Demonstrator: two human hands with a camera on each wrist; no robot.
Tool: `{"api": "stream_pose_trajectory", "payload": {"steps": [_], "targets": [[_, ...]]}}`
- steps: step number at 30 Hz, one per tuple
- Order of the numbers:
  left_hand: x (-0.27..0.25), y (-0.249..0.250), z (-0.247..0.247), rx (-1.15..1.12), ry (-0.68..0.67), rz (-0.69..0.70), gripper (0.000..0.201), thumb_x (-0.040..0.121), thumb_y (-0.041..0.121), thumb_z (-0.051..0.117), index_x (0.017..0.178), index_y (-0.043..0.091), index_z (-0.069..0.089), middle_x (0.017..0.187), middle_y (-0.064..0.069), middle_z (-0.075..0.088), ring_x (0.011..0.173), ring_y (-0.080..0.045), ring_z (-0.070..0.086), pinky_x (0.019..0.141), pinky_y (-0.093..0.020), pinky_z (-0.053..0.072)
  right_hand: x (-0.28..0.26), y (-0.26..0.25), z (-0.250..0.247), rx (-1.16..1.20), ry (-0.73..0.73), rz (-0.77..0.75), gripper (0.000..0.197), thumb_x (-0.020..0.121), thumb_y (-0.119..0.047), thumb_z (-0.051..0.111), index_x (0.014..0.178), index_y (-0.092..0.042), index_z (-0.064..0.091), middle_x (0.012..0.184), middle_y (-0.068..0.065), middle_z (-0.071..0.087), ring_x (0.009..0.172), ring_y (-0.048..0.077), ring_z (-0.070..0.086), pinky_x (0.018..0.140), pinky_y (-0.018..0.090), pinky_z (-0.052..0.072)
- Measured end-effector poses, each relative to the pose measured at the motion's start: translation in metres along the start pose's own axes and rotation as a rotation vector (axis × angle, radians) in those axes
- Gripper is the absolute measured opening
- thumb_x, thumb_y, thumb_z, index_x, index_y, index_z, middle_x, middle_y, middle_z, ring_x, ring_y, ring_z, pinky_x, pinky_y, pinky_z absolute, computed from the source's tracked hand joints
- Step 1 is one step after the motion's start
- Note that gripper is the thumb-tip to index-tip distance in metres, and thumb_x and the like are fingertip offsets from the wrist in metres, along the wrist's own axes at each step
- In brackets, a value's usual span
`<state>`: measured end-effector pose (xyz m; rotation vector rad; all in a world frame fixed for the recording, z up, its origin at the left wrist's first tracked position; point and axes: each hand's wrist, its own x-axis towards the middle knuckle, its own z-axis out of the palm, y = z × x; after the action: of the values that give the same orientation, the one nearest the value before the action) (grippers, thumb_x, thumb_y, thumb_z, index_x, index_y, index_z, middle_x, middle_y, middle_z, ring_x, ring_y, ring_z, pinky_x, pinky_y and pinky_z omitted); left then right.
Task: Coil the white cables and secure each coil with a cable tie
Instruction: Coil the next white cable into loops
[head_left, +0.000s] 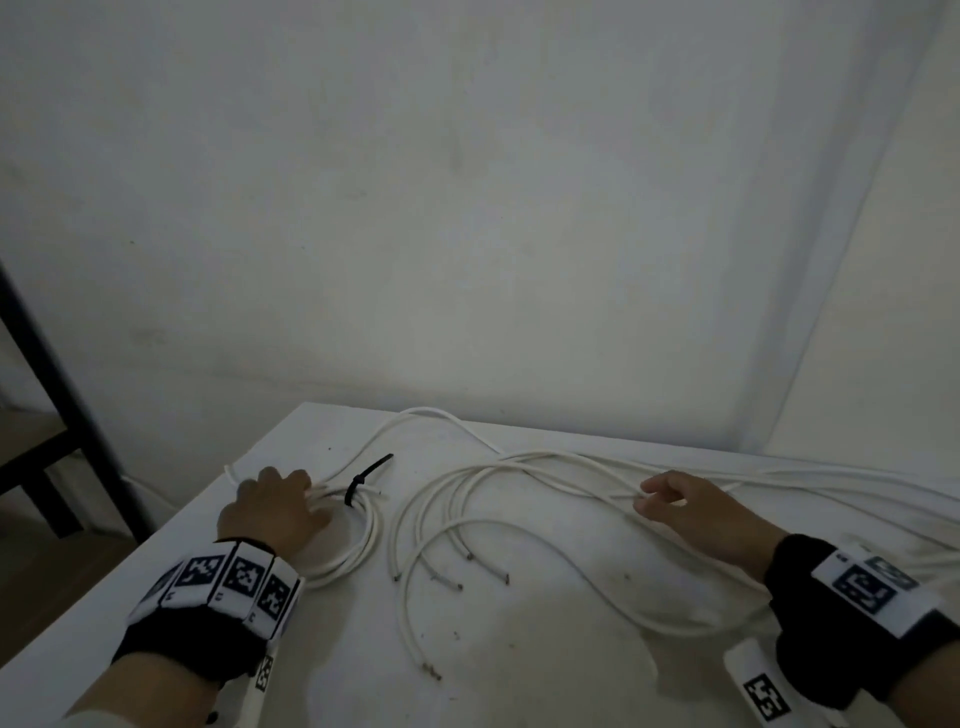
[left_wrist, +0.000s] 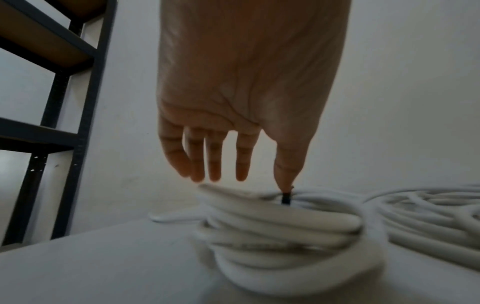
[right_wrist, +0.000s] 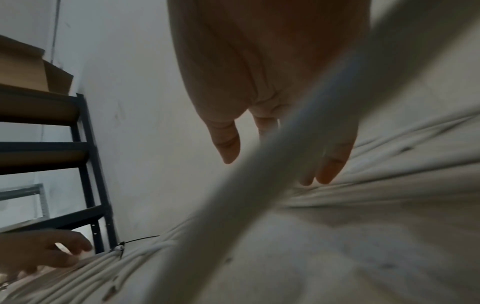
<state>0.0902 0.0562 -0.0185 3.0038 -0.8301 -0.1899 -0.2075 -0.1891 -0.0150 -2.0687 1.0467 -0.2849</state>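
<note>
Fingers of the left hand (head_left: 272, 506) lie fairly straight on the tied coil (head_left: 348, 540), just beside the black cable tie (head_left: 363, 480); the right hand (head_left: 691, 512) curls thumb and forefinger around one strand of the loose cables (head_left: 467, 499). Pulling that strand could drag its crossing neighbours into a tangle.

From the left wrist, the fingers (left_wrist: 215, 162) hang spread, their tips touching the coil's top.

From the right wrist, a blurred cable (right_wrist: 259, 185) crosses in front of the fingers (right_wrist: 330, 170); the grip itself I cannot tell.
</note>
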Motion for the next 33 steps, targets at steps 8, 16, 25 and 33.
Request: {"api": "stream_pose_trajectory", "payload": {"steps": [8,16,25,33], "targets": [[-0.045,0.059,0.001,-0.022,0.007,0.25,0.018,0.09,0.034,0.049,0.095,0.016,0.05,0.109,-0.007,0.057,0.107,-0.024,0.053,0.082,-0.028,0.04,-0.017,0.021,-0.001,-0.323,-0.189,-0.04,0.034,0.087,-0.042,0.058,0.113,-0.02,0.052,0.11,-0.002,0.047,0.1,0.012,0.046,0.083,0.021,0.034],[-0.068,0.081,0.024,0.071,-0.187,0.149,0.033,0.092,0.024,0.049,0.119,0.005,0.045,0.128,-0.011,0.049,0.115,-0.022,0.052,0.087,-0.025,0.041,-0.062,0.016,-0.01,-0.813,-0.292,-0.209,0.028,0.082,-0.058,0.054,0.085,-0.032,0.046,0.088,-0.015,0.041,0.092,0.011,0.041,0.085,0.029,0.027],[-0.085,0.088,0.005,-0.415,-0.016,0.057,0.011,0.095,0.005,0.037,0.088,0.006,0.046,0.077,-0.009,0.053,0.083,-0.029,0.064,0.065,-0.027,0.049,-0.086,0.03,-0.052,-0.523,0.012,-0.392,0.019,0.089,-0.044,0.052,0.076,-0.032,0.044,0.065,-0.015,0.043,0.061,0.001,0.041,0.062,0.016,0.03],[-0.137,0.133,-0.031,-1.108,0.173,0.296,0.021,0.098,0.017,0.036,0.091,0.005,0.052,0.066,-0.006,0.046,0.058,-0.018,0.038,0.055,-0.029,0.03,-0.114,0.043,-0.082,-0.517,0.191,-0.608,0.045,0.085,-0.059,0.026,0.096,-0.028,0.057,0.081,-0.022,0.046,0.078,0.003,0.04,0.072,0.025,0.028]]}}
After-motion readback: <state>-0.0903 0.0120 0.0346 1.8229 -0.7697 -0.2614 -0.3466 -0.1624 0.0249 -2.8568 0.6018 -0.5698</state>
